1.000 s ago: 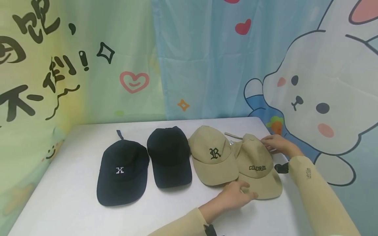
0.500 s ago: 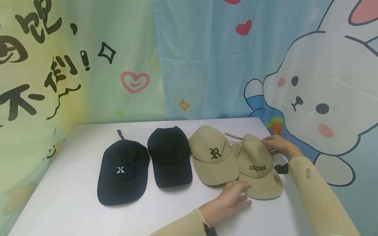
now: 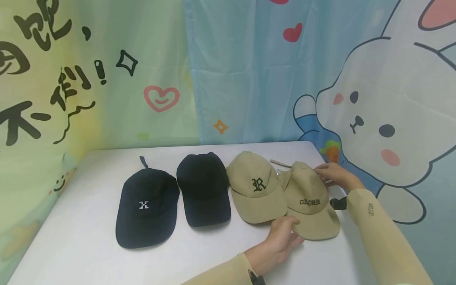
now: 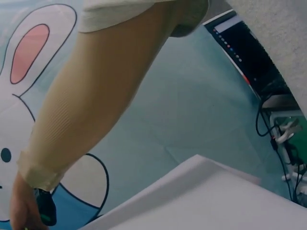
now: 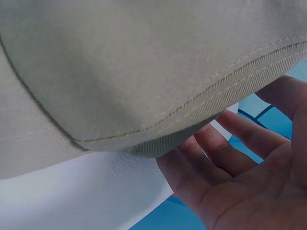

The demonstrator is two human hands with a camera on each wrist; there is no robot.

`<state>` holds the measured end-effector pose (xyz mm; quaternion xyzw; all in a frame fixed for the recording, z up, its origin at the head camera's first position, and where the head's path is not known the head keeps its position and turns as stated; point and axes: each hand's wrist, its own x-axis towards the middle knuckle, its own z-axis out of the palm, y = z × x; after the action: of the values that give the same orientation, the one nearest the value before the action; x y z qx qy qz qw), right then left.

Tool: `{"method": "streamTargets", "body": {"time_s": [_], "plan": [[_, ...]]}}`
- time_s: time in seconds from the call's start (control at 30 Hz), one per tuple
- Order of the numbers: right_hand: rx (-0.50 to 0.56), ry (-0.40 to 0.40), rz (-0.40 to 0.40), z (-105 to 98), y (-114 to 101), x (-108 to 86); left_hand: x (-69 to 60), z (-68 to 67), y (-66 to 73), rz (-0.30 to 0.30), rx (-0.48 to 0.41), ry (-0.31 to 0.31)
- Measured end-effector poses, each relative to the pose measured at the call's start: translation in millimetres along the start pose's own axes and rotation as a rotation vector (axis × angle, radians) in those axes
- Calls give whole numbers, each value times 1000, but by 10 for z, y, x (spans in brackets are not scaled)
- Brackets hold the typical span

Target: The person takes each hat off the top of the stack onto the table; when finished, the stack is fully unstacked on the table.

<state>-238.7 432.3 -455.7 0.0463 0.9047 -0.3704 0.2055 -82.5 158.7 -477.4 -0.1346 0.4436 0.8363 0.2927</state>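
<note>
A beige cap lettered "COLORDO" or similar point(image 3: 311, 196) lies at the right end of a row of caps on the white table point(image 3: 228, 257). My left hand point(image 3: 272, 247) is at the front-left of its brim, one fingertip touching it, the other fingers loosely extended. My right hand point(image 3: 336, 177) is at the cap's back-right side with fingers nearly straight. In the right wrist view, the fingertips of the right hand point(image 5: 240, 191) go out of sight behind the stitched edge of the beige cap point(image 5: 110, 72). The left wrist view shows only the other arm, not the left hand.
Left of it lie a beige cap with an R point(image 3: 254, 186), overlapping its edge, a plain black cap point(image 3: 204, 190) and a dark cap with a white mark point(image 3: 147, 208). A printed curtain point(image 3: 246, 99) hangs behind the table. A screen point(image 4: 252, 57) shows in the left wrist view.
My left hand's fingers shift slightly at the brim, spreading lower and then rising a little. The right hand and the caps stay in place.
</note>
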Motion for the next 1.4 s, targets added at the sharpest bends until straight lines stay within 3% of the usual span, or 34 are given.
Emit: {"method": "streamTargets", "body": {"time_s": [0.2, 0.6, 0.8, 1.17, 1.4], "plan": [[13, -3, 15, 1, -1, -3, 4, 32, -25, 7, -61, 37], [4, -2, -14, -11, 26, -13, 58, 55, -64, -23, -125, 20], [7, -5, -9, -25, 46, -15, 89, 61, -110, -2, -152, 35], [24, -21, -2, -41, 20, -48, 193, 25, -272, 45, -31, 68], [-9, -11, 21, -35, 3, -52, 270, 72, -339, 117, -18, 143]]}}
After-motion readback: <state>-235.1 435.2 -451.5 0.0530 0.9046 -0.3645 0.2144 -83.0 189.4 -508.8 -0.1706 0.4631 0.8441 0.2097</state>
